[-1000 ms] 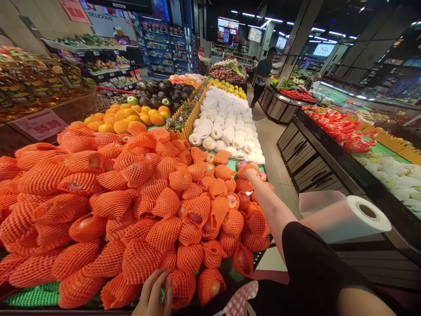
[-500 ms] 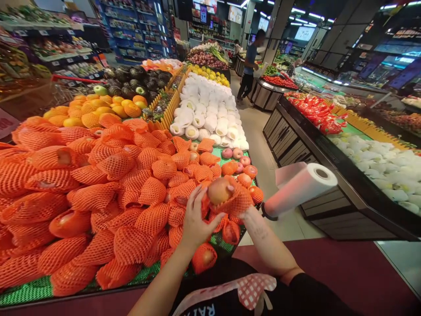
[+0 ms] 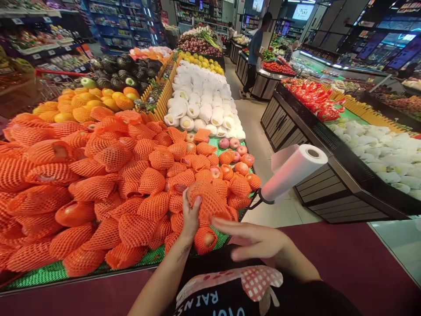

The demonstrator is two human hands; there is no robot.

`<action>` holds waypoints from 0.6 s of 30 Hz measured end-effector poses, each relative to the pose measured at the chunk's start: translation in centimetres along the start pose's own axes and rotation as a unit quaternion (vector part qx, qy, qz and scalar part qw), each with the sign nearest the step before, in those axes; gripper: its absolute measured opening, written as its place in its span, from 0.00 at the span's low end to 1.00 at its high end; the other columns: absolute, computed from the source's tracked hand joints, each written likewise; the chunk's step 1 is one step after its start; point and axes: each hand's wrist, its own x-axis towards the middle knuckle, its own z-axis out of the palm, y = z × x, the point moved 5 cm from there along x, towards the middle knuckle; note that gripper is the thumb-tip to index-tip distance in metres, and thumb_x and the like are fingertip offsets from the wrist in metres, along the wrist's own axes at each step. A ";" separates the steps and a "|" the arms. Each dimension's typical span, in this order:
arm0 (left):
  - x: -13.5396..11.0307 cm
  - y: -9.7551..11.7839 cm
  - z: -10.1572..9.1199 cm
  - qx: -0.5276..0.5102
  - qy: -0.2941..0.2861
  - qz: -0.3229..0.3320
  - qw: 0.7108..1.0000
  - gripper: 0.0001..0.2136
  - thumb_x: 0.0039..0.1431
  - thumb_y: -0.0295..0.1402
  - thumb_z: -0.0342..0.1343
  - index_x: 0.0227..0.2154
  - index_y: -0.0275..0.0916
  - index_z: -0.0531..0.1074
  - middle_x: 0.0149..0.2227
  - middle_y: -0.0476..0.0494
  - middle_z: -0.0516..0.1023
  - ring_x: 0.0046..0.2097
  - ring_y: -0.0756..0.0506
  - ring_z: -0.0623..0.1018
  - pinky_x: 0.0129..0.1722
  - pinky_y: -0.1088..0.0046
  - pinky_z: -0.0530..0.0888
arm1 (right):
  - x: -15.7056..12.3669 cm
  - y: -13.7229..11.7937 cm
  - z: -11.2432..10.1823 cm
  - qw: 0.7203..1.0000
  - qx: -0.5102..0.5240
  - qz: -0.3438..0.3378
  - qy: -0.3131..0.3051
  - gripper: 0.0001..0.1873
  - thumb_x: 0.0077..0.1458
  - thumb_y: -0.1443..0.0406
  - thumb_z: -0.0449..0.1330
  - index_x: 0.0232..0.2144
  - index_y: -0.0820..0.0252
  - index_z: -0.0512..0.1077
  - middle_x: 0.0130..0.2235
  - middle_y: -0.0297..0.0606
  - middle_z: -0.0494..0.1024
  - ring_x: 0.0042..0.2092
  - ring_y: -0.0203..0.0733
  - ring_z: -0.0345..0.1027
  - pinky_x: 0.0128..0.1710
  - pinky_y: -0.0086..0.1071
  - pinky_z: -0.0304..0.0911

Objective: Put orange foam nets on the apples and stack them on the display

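A fruit in an orange foam net [image 3: 208, 199] is held up in front of me, the mesh covering almost all of it. My left hand [image 3: 191, 216] grips it from the left, with the thumb pressed on the mesh. My right hand [image 3: 258, 240] is open, its fingers stretched toward the lower end of the net; I cannot tell whether the fingertips touch it. Many orange-netted fruits [image 3: 108, 153] are heaped on the left. Smaller netted apples [image 3: 239, 185] lie just beyond the held fruit, and a netted fruit [image 3: 205, 240] sits below it.
A roll of clear plastic bags [image 3: 292, 173] stands on a holder at the display's right edge. White-wrapped fruit [image 3: 205, 103], bare apples [image 3: 234, 144] and dark netted melons [image 3: 118, 72] lie farther back. Across the aisle is another produce stand [image 3: 315, 169]; a person [image 3: 255, 52] stands beyond.
The net now covers the fruit, which was partly bare. My right hand has come out of the net and drawn back, lower and nearer to me. My left hand keeps hold of the fruit.
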 end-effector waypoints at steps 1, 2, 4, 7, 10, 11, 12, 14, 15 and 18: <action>0.0 -0.1 -0.4 -0.001 -0.004 -0.005 1.000 0.32 0.57 0.56 0.59 0.58 0.43 0.64 0.59 0.35 0.72 0.61 0.36 0.73 0.63 0.56 0.69 | -0.6 -0.8 -0.5 0.998 0.034 -0.026 -0.035 0.25 0.62 0.56 0.67 0.58 0.59 0.77 0.56 0.48 0.79 0.59 0.48 0.72 0.58 0.37 0.67; -0.2 0.0 -0.6 -0.004 -0.014 -0.001 1.000 0.33 0.55 0.55 0.60 0.58 0.43 0.64 0.59 0.36 0.72 0.61 0.36 0.73 0.63 0.57 0.68 | -0.7 -1.2 -1.4 0.996 0.074 -0.051 -0.026 0.17 0.63 0.58 0.66 0.51 0.59 0.81 0.48 0.46 0.83 0.50 0.44 0.78 0.50 0.32 0.71; -0.7 0.3 -0.9 -0.021 -0.041 0.017 0.999 0.34 0.50 0.55 0.64 0.56 0.44 0.65 0.56 0.37 0.73 0.59 0.36 0.74 0.62 0.57 0.69 | 0.1 -0.9 -4.1 0.981 0.132 -0.077 0.118 0.10 0.66 0.60 0.63 0.40 0.58 0.83 0.35 0.39 0.83 0.35 0.35 0.76 0.34 0.25 0.69; -1.9 1.0 -0.5 -0.054 -0.084 0.035 0.994 0.34 0.47 0.53 0.67 0.53 0.44 0.65 0.53 0.38 0.72 0.57 0.36 0.75 0.59 0.56 0.72 | 2.7 1.5 -6.1 0.944 0.116 -0.061 0.303 0.12 0.57 0.60 0.71 0.44 0.53 0.81 0.47 0.38 0.81 0.45 0.37 0.75 0.42 0.28 0.70; -2.4 1.2 -0.2 -0.081 -0.098 0.029 0.991 0.33 0.48 0.52 0.68 0.54 0.44 0.65 0.54 0.38 0.71 0.58 0.35 0.74 0.58 0.54 0.73 | 5.6 3.1 -5.3 0.944 0.102 -0.097 0.299 0.16 0.47 0.60 0.76 0.39 0.54 0.81 0.52 0.39 0.78 0.55 0.43 0.70 0.55 0.36 0.66; -2.3 1.3 -0.2 -0.086 -0.096 0.030 0.991 0.33 0.48 0.52 0.68 0.53 0.44 0.65 0.54 0.38 0.71 0.58 0.35 0.74 0.58 0.54 0.73 | 6.1 3.4 -5.2 0.940 0.109 -0.122 0.301 0.13 0.47 0.60 0.77 0.34 0.56 0.80 0.48 0.38 0.78 0.53 0.42 0.70 0.56 0.36 0.64; -2.3 1.3 -0.3 -0.090 -0.095 0.032 0.991 0.34 0.48 0.54 0.69 0.53 0.43 0.66 0.54 0.37 0.72 0.58 0.35 0.74 0.59 0.55 0.72 | 6.4 3.6 -5.2 0.934 0.121 -0.139 0.307 0.13 0.47 0.60 0.77 0.30 0.57 0.78 0.43 0.37 0.78 0.50 0.41 0.71 0.54 0.35 0.64; -2.1 1.3 -0.5 -0.094 -0.109 0.039 0.989 0.35 0.46 0.56 0.70 0.52 0.42 0.68 0.54 0.37 0.74 0.57 0.34 0.74 0.59 0.55 0.71 | 6.7 4.2 -5.5 0.924 0.156 -0.134 0.323 0.16 0.48 0.57 0.76 0.27 0.58 0.75 0.35 0.34 0.75 0.41 0.38 0.69 0.47 0.32 0.65; -2.2 1.2 -0.4 -0.100 -0.128 0.038 0.986 0.37 0.44 0.57 0.70 0.52 0.41 0.69 0.54 0.36 0.75 0.57 0.34 0.75 0.60 0.56 0.71 | 7.0 4.6 -5.8 0.923 0.176 -0.113 0.324 0.17 0.49 0.55 0.75 0.29 0.57 0.74 0.33 0.32 0.73 0.37 0.36 0.67 0.42 0.30 0.63; -2.7 0.1 -0.1 -0.147 -0.175 -0.010 0.974 0.41 0.42 0.62 0.69 0.54 0.38 0.72 0.55 0.34 0.76 0.57 0.32 0.75 0.59 0.55 0.71 | 8.2 5.9 -6.5 0.934 0.211 -0.050 0.285 0.22 0.49 0.50 0.74 0.32 0.57 0.72 0.29 0.29 0.69 0.29 0.32 0.58 0.30 0.26 0.54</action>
